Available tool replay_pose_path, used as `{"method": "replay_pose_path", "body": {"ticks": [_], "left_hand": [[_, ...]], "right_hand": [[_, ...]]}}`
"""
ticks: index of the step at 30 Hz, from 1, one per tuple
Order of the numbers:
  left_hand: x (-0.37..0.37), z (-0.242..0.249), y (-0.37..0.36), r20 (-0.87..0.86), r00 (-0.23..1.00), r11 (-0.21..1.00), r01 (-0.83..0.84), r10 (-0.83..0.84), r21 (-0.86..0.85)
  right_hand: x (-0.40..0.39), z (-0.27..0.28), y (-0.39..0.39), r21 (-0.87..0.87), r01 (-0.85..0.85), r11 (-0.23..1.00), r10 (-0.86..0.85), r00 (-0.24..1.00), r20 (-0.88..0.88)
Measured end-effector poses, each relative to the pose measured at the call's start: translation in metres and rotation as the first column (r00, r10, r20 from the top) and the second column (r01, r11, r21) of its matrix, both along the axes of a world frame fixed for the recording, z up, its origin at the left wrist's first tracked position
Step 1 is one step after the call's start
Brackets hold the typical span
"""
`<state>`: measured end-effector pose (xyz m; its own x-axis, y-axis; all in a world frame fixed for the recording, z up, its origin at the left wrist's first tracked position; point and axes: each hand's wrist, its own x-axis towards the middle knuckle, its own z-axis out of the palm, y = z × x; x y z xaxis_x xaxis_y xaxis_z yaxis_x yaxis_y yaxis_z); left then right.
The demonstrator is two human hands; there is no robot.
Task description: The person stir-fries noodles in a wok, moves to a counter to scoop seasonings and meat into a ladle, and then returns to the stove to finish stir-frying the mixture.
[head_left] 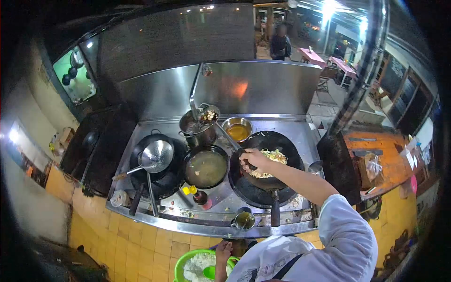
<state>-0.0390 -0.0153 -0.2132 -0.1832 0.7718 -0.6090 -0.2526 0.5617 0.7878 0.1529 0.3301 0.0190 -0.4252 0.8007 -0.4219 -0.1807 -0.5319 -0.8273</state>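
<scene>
My right hand (254, 160) is wrapped round the dark handle of a ladle (229, 136). The ladle's bowl, holding small chopped food bits, is over the right rim of a tall metal pot (190, 135). Beneath my right forearm, noodles with vegetable bits (268, 164) lie in a large black wok (242, 181), partly hidden by the arm. Low by my body, my left hand (223, 250) hangs with loosely bent fingers and nothing visible in them. It is beside a green basin (181, 263) of white rice (199, 264).
A skimmer (157, 156) rests across a black wok on the left. Near the stove's front are a pan of cloudy liquid (206, 168), a yellow-capped bottle (200, 197) and a metal cup (244, 219). A steel bowl (237, 129) stands behind. A person (280, 43) is beyond the splashback.
</scene>
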Motion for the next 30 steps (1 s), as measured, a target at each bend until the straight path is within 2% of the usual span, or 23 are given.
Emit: {"method": "replay_pose_path", "body": {"ticks": [1,4,5,6,8,9,10,12,13,15,17,18,20,21,22,24,28,30], "left_hand": [[0.002,0.01,0.004,-0.017,1.0,1.0,-0.022,0.022,0.005],[0.0,0.017,0.019,-0.1,0.99,0.994,0.1,-0.103,-0.037],[0.002,0.01,0.018,-0.115,0.991,0.997,0.076,-0.073,0.025],[0.0,0.003,0.019,-0.118,0.988,0.994,0.104,-0.099,0.03],[-0.003,0.002,0.023,-0.072,0.986,0.986,0.152,-0.147,0.069],[-0.002,0.006,0.027,-0.149,0.965,0.976,0.216,-0.215,-0.014],[-0.003,0.003,0.029,-0.149,0.961,0.973,0.232,-0.232,-0.014],[-0.008,-0.006,0.032,0.071,0.977,0.979,0.2,-0.201,0.025],[-0.004,-0.002,0.035,0.07,0.974,0.976,0.214,-0.216,0.026],[0.005,0.014,0.044,-0.1,0.95,0.955,0.289,-0.295,-0.065],[0.012,0.026,0.051,-0.111,0.943,0.948,0.308,-0.315,-0.076],[0.015,0.03,0.054,-0.121,0.938,0.945,0.315,-0.324,-0.088],[0.017,0.029,0.053,-0.122,0.932,0.94,0.34,-0.342,-0.04],[0.018,0.029,0.054,-0.12,0.929,0.936,0.352,-0.349,0.007],[0.019,0.03,0.055,-0.124,0.925,0.932,0.363,-0.36,0.003],[0.023,0.029,0.061,-0.164,0.903,0.917,0.393,-0.398,-0.061],[0.026,0.037,0.07,-0.204,0.85,0.871,0.49,-0.485,-0.03],[0.031,0.039,0.072,-0.18,0.877,0.895,0.443,-0.446,-0.06]], "right_hand": [[0.011,0.004,-0.008,0.038,-0.015,0.999,0.014,1.0,0.013],[0.049,0.02,-0.036,0.018,-0.019,1.0,0.019,1.0,-0.004],[0.061,0.031,-0.051,0.027,-0.005,1.0,0.006,1.0,-0.021],[0.079,0.024,-0.056,0.051,-0.087,0.995,0.088,0.996,-0.015],[0.105,0.031,-0.081,-0.045,-0.025,0.999,0.022,0.998,-0.059],[0.116,0.038,-0.095,-0.044,0.012,0.999,-0.014,0.999,-0.044],[0.128,0.041,-0.108,-0.046,0.048,0.998,-0.049,0.998,-0.03],[0.152,0.034,-0.13,-0.105,0.051,0.993,-0.062,0.993,-0.098],[0.16,0.033,-0.143,-0.099,0.068,0.993,-0.075,0.995,-0.063],[0.174,0.027,-0.16,-0.087,0.094,0.992,-0.097,0.995,-0.028],[0.186,0.011,-0.175,-0.141,0.112,0.984,-0.123,0.99,-0.07],[0.192,-0.006,-0.178,-0.072,0.095,0.993,-0.094,0.995,0.024],[0.188,-0.014,-0.189,-0.072,0.155,0.985,-0.147,0.984,0.105],[0.187,-0.015,-0.198,-0.018,0.153,0.988,-0.148,0.972,0.182],[0.185,-0.019,-0.201,-0.047,0.212,0.976,-0.198,0.958,0.209],[0.2,-0.041,-0.203,-0.116,0.225,0.968,-0.221,0.974,0.045],[0.198,-0.039,-0.209,-0.139,0.277,0.951,-0.278,0.96,0.012],[0.191,-0.051,-0.214,0.039,0.224,0.974,-0.225,0.927,0.299]]}}
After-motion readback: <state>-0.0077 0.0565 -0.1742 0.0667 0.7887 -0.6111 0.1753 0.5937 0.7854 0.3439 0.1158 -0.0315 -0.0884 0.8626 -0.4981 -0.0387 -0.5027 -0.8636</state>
